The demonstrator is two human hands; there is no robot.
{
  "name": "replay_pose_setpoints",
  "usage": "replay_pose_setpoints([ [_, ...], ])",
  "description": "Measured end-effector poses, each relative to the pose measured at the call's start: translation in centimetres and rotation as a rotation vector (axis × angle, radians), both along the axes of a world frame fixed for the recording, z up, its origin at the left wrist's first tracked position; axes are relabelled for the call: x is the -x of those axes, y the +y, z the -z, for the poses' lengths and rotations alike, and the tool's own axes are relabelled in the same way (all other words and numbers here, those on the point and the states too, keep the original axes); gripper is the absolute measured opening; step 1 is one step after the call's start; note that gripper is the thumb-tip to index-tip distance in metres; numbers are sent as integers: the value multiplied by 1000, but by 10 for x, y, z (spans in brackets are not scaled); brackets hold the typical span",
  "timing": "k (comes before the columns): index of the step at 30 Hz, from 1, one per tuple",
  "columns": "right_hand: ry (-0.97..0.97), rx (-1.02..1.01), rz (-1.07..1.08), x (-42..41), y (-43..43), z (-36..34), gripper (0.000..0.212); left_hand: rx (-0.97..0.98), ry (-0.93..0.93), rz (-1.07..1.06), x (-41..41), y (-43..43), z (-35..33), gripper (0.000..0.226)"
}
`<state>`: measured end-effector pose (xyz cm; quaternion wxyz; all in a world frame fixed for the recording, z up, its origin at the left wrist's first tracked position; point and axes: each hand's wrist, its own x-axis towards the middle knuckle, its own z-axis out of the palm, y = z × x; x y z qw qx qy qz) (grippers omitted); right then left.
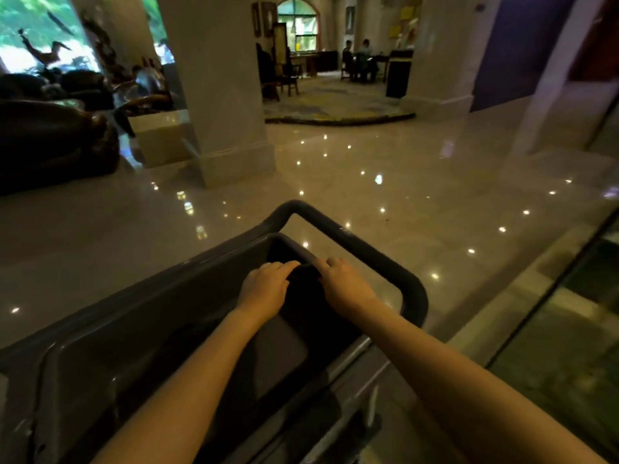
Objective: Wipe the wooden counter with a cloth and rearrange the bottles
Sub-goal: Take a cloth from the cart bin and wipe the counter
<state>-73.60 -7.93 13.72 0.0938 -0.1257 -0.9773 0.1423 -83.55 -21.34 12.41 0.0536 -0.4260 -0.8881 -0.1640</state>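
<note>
views: one, head-worn wide-angle | faces: forward and down, frame tilted | near: both forearms enter from bottom edge, hands at lower centre over a grey cart (134, 333), close to the lens | far: glossy floor (385, 162) mid-frame, pillar (217, 78) upper left, seating area top centre | shared: none

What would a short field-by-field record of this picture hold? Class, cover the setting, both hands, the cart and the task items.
setting: indoor hall with glossy floor and a pillar
left hand: reaching into the grey cart tray
right hand: beside the left, over the same dark spot
held item: too dark to tell
cart handle: ungripped
cloth, bottles, wooden counter: not visible
</note>
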Motion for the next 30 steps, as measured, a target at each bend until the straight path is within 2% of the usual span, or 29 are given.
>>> replay_pose_setpoints([
  [5, 46, -34, 160, -73, 33, -21, 49, -90, 17, 192, -56, 49, -33, 44],
  [12, 156, -35, 380, -187, 73, -44, 44, -111, 42, 413, -145, 116, -61, 41],
  [15, 164, -64, 503, -238, 87, -49, 48, -130, 3, 549, -188, 148, -70, 40],
  [21, 159, -54, 781, -344, 106, -55, 50, -29, 74, 795, -281, 222, -74, 43],
  [25, 52, -85, 1018, -418, 109, -52, 65, 85, 64, 998, -353, 267, -68, 51],
  [28, 12, -150, 1230, -466, 106, -44, 56, 112, 24, 1208, -404, 292, -61, 58],
  [30, 15, -160, 1340, -497, 99, -39, 47, 125, 10, 1335, -438, 303, -57, 50],
])
